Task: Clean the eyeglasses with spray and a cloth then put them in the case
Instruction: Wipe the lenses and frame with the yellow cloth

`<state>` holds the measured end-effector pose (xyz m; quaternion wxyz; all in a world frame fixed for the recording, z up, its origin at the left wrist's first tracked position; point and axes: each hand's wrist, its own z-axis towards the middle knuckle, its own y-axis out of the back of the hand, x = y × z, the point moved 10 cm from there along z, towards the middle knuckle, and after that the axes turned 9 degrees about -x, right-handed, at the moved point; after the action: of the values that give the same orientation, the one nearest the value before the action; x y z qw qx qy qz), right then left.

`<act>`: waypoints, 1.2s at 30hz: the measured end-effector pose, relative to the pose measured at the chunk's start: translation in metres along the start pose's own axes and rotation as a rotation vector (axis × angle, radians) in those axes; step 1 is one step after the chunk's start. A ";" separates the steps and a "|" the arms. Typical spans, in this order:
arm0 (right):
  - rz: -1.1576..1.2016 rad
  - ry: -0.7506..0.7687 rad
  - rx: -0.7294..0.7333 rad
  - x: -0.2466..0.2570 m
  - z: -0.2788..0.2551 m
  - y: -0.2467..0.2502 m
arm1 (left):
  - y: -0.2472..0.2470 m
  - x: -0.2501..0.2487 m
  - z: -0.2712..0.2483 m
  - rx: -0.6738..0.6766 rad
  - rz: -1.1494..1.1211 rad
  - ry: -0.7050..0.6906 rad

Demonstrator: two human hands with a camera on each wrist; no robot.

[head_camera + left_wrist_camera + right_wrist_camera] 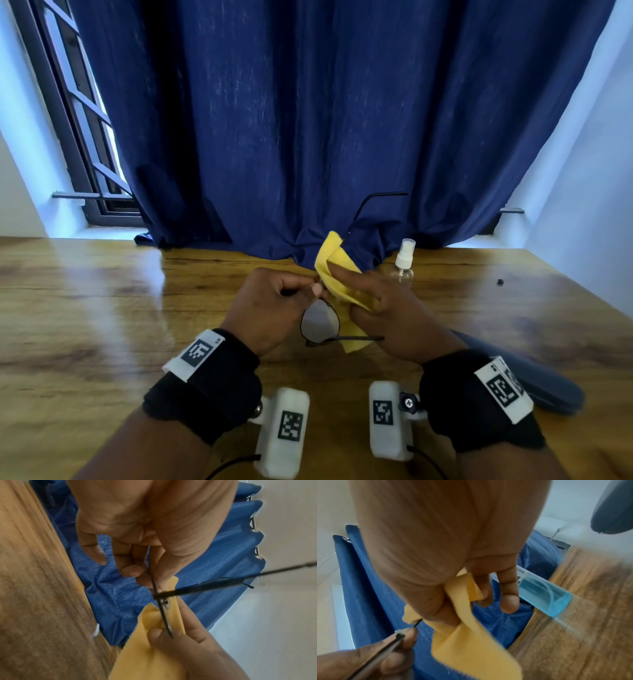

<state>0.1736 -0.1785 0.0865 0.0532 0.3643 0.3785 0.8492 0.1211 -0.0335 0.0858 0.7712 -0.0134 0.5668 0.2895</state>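
Eyeglasses (320, 323) pinched by left hand (270, 305), right hand (387, 318) clamping yellow cloth (337, 274) over one lens.

A room in a home, by the look of it; a glossy wooden tabletop (102, 308) fills the lower half of the head view and runs up to a plain white wall (589, 171) at the right edge; a long dark blue curtain (308, 120) hangs across the middle and bunches on the tabletop's far edge; at the upper left a dark-framed window (78, 113) with a barred grille lets in daylight beside the curtain.
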 end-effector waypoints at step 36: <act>0.004 -0.024 -0.253 0.001 0.001 0.027 | 0.005 0.005 0.001 -0.035 -0.043 0.029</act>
<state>0.1793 -0.1969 0.1062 0.1015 0.3657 0.2669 0.8859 0.1209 -0.0266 0.0832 0.7687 -0.0433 0.5721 0.2827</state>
